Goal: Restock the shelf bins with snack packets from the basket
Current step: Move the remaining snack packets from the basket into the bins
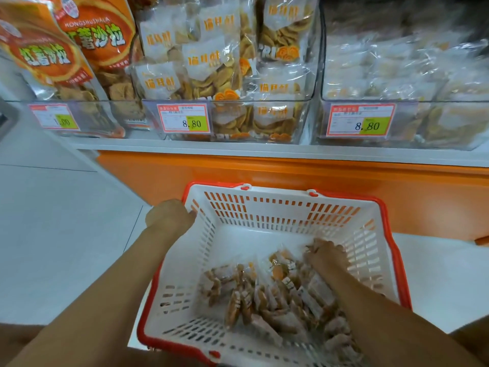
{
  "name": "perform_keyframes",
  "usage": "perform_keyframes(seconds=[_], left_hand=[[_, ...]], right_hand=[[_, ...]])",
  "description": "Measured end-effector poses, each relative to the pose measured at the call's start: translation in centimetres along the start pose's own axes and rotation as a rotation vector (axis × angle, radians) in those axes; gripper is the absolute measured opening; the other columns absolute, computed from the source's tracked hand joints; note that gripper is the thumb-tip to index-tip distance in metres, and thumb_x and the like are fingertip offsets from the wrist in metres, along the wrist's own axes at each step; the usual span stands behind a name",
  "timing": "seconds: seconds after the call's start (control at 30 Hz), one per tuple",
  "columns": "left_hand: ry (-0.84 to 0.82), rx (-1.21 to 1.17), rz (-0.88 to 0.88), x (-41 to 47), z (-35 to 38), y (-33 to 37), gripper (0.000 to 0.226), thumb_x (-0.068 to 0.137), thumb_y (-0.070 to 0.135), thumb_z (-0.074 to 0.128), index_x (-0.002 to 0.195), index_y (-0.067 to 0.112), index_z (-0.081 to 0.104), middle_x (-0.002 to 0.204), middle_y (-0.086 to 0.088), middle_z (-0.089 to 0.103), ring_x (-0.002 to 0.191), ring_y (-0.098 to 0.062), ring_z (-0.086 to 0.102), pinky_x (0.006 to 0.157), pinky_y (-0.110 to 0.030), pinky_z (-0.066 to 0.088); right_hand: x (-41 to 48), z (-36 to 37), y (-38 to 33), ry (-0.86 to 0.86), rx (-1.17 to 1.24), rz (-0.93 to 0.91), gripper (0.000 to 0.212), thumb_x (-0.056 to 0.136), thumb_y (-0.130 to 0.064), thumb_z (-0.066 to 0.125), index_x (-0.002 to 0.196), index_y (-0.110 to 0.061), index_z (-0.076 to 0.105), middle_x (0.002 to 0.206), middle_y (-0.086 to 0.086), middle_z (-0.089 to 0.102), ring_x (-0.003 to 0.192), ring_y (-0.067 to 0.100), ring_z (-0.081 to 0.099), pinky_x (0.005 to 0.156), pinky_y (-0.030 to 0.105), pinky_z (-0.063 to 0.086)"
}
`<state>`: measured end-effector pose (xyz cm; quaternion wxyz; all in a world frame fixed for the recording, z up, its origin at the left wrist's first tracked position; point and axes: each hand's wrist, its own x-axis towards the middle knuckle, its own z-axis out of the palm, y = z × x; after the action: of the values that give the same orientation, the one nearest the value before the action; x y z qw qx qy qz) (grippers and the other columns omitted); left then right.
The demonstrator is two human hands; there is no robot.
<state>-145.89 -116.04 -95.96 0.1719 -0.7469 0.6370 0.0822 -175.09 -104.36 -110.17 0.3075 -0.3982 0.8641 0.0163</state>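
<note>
A white basket (pixel 277 207) with a red rim sits low in front of the shelf. Several small clear snack packets (pixel 264 295) lie in a heap on its floor, mostly toward the right. My left hand (pixel 169 217) grips the basket's left rim near the far corner. My right hand (pixel 326 256) is down inside the basket, fingers curled into the top of the packet heap; whether it holds a packet is hidden. Above, clear shelf bins hold snack bags: the middle bin (pixel 230 120) and the right bin (pixel 397 123).
An orange shelf base (pixel 291 176) runs behind the basket under a white shelf edge. Price tags sit on the bin fronts. Large orange snack bags (pixel 66 49) fill the left bin. White floor tiles (pixel 66 221) spread to the left.
</note>
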Motion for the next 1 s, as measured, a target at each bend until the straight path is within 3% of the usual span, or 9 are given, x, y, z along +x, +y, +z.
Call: perform_keyframes(seconds=[0.23,0.5,0.6,0.67,0.73,0.77,0.87,0.93,1.0], left_hand=[[-0.022,-0.005,-0.011,0.1,0.2,-0.1,0.043,0.098,0.045,0.041,0.115,0.009,0.058,0.115,-0.010,0.063,0.105,-0.026,0.060,0.073,-0.032,0.042],[-0.030,-0.227,-0.038,-1.6,0.9,-0.5,0.039,0.096,0.036,0.046,0.112,0.002,0.059,0.111,-0.016,0.064,0.098,-0.032,0.061,0.072,-0.032,0.044],[-0.218,-0.570,-0.055,-2.5,0.8,0.3,0.040,0.095,0.041,0.051,0.105,0.003,0.058,0.085,-0.016,0.064,0.071,-0.027,0.060,0.059,-0.028,0.041],[-0.533,-0.945,-0.114,-3.8,0.9,1.2,0.042,0.093,0.047,0.053,0.092,0.005,0.054,0.065,-0.009,0.052,0.053,-0.020,0.046,0.051,-0.026,0.038],[-0.840,-1.070,-0.110,-5.5,1.1,2.1,0.059,0.088,0.062,0.049,0.088,0.004,0.058,0.074,-0.010,0.061,0.062,-0.021,0.056,0.056,-0.028,0.048],[-0.915,-1.102,-0.099,-6.2,1.3,2.5,0.072,0.086,0.068,0.044,0.096,-0.001,0.061,0.088,-0.015,0.068,0.073,-0.024,0.064,0.063,-0.031,0.054],[-1.022,-1.347,-0.160,-7.3,1.6,3.0,0.097,0.083,0.076,0.038,0.116,-0.014,0.054,0.112,-0.026,0.065,0.095,-0.034,0.067,0.078,-0.040,0.057],[-1.009,-1.546,-0.179,-7.8,1.2,3.4,0.090,0.084,0.071,0.044,0.115,-0.012,0.056,0.110,-0.027,0.066,0.097,-0.035,0.066,0.078,-0.040,0.056],[-0.886,-1.695,-0.166,-8.0,0.4,3.6,0.067,0.086,0.056,0.057,0.114,-0.005,0.060,0.105,-0.024,0.069,0.090,-0.031,0.070,0.067,-0.037,0.059]], right_hand=[[0.2,1.4,-1.1,-0.063,0.050,0.110,0.058,0.084,-0.030,0.055,0.139,-0.020,0.041,0.131,0.008,0.046,0.119,0.029,0.046,0.099,0.044,0.040],[-2.1,-0.3,-1.0,-0.055,0.029,-0.095,0.042,0.095,-0.016,0.046,0.136,-0.017,0.047,0.127,0.004,0.053,0.110,0.020,0.056,0.078,0.025,0.044],[-3.9,-2.7,-3.1,-0.053,0.022,-0.206,0.026,0.094,-0.008,0.047,0.118,-0.009,0.057,0.118,0.005,0.061,0.101,0.018,0.059,0.081,0.022,0.047],[-5.6,-4.5,-4.9,-0.095,-0.034,-0.353,0.027,0.095,-0.008,0.044,0.118,-0.007,0.058,0.120,0.008,0.061,0.105,0.021,0.058,0.086,0.023,0.045],[-8.1,-6.3,-6.5,-0.089,-0.080,-0.497,0.028,0.096,-0.014,0.043,0.119,-0.006,0.059,0.118,0.011,0.062,0.098,0.022,0.058,0.079,0.026,0.043],[-9.3,-7.1,-7.2,-0.059,-0.070,-0.575,0.027,0.097,-0.016,0.045,0.117,-0.008,0.060,0.114,0.009,0.064,0.089,0.019,0.057,0.072,0.023,0.041],[-12.4,-8.5,-8.8,0.043,-0.014,-0.779,0.026,0.097,-0.020,0.048,0.118,-0.013,0.063,0.109,0.004,0.069,0.080,0.015,0.058,0.066,0.022,0.045],[-13.5,-8.8,-9.2,0.080,-0.074,-0.949,0.038,0.096,-0.009,0.048,0.130,-0.022,0.059,0.119,0.003,0.067,0.094,0.016,0.064,0.082,0.026,0.051],[-14.4,-9.0,-9.5,0.133,-0.148,-1.104,0.055,0.092,0.002,0.048,0.137,-0.030,0.051,0.134,-0.001,0.059,0.116,0.016,0.059,0.098,0.030,0.048]])
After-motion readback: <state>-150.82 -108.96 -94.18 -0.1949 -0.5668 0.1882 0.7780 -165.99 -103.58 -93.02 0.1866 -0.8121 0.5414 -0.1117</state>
